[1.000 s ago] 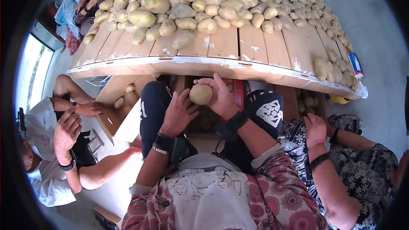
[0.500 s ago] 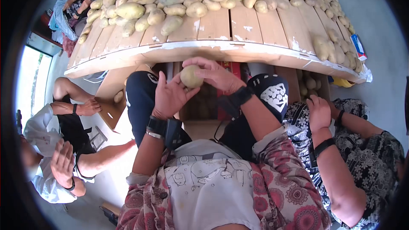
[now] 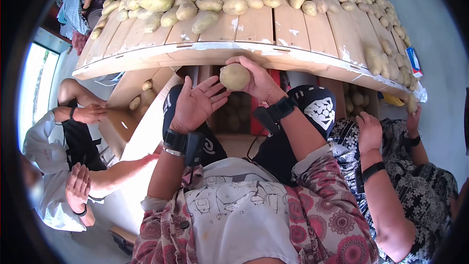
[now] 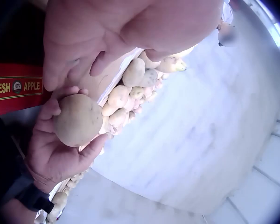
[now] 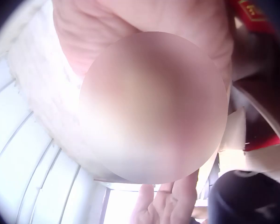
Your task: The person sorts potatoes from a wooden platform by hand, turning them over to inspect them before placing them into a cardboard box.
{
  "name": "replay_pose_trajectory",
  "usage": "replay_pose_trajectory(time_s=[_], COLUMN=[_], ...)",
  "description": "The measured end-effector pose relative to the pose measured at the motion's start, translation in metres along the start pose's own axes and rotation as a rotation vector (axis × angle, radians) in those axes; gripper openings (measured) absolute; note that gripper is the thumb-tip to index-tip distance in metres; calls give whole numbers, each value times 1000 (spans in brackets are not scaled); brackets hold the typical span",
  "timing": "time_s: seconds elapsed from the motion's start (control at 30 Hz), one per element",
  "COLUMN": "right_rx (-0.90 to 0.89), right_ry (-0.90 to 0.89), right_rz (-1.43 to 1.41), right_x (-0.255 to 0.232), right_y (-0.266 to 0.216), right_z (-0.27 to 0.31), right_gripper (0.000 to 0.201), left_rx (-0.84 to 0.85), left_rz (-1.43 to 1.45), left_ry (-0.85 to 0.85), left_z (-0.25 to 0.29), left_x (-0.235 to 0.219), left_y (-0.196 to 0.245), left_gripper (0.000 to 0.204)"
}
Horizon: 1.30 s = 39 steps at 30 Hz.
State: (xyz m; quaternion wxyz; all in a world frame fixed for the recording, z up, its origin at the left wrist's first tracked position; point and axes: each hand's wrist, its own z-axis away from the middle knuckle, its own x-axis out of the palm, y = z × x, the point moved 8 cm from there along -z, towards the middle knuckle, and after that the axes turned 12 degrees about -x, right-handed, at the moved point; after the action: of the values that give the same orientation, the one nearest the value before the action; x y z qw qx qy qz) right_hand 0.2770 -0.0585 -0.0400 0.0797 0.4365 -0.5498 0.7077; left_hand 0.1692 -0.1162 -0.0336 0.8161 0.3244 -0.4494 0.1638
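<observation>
A round, pale tan potato (image 3: pixel 234 77) sits in my right hand (image 3: pixel 262 87), just below the front edge of the table. In the left wrist view, the thumb and fingers of that hand curl round the potato (image 4: pixel 78 120). My left hand (image 3: pixel 194 106) lies palm up beside it, fingers spread and fingertips close to the potato, holding nothing. A round blur covers most of the right wrist view, with fingers of my left hand (image 5: pixel 163 205) showing below it.
Potatoes (image 3: pixel 235 6) are heaped on the slatted table (image 3: pixel 254 27). Cardboard boxes (image 3: pixel 119 122) with potatoes stand below it. One person sits at my left, another at my right with a potato (image 3: pixel 412 102) in hand. A red box (image 4: pixel 16 88) is under the table.
Half a second ago both hands were around the potato. Now the right hand alone holds it, and the left has opened beside it. The person at right has raised a potato.
</observation>
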Motion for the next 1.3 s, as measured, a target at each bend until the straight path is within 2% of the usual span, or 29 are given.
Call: replay_pose_trajectory(time_s=[0.03, 0.1, 0.13, 0.2, 0.3, 0.37, 0.5, 0.6, 0.67, 0.7, 0.77, 0.8, 0.83, 0.9, 1.0, 1.03, 1.1, 1.17, 1.3], right_rx=[3, 17, 6, -7, -42, -39, -37, -35, -82, -122, -148, -156, -168, -165, 68, 61, 307, 320, 342], right_ry=[-3, -33, -19, -7, -8, -10, -51, -27, -19, -4, 17, 20, 16, -5, -8, -9, -6, 10, -26], right_rz=[0, -168, -172, -177, -216, -226, -242, -275, -284, -291, -349, -287, -224, -270, -108, -109, 100, 72, 65], right_x=[0, 2, 1, -2, -6, -5, 1, 1, -3, -8, -18, -21, -21, -24, -25, -20, -17, -16, -11], right_y=[3, 5, 4, 4, -3, -4, -9, -9, -14, -18, -26, -32, -37, -33, -3, 1, 28, 36, 50], right_z=[-2, 0, 1, 2, 5, 8, 11, 12, 10, 10, 10, 11, 10, 6, 10, 11, 20, 19, 19], right_gripper=[43, 56, 56, 69, 74, 75, 76, 76, 75, 74, 72, 72, 72, 70, 65, 65, 64, 67, 67], left_rx=[3, 28, 33, 32, 69, 92, 83, 39, 53, 55, 172, 257, 259, 347, 312, 283, 260, 146, 128], left_rz=[2, 94, 70, 76, 122, 131, 105, 74, 72, 75, 73, 69, 66, -37, -11, 15, 35, 155, 100], left_ry=[2, -61, -62, -62, -49, -119, -102, -60, 73, 72, -92, -29, -30, 171, 129, 104, 80, 40, 93], left_z=[1, 0, -1, -4, -6, -7, -5, -3, -2, -1, 8, 17, 21, 33, 25, 19, 11, 3, 6], left_x=[1, 11, 12, 12, 7, 10, 7, -5, -23, -35, -53, -53, -44, -37, -20, -16, -19, -23, -9], left_y=[-2, -3, -2, -2, -5, -4, -6, -9, -9, -6, 15, 28, 33, 50, 37, 32, 24, 7, 1], left_gripper=[80, 82, 86, 89, 94, 90, 88, 79, 64, 64, 50, 46, 46, 50, 51, 52, 58, 66, 72])
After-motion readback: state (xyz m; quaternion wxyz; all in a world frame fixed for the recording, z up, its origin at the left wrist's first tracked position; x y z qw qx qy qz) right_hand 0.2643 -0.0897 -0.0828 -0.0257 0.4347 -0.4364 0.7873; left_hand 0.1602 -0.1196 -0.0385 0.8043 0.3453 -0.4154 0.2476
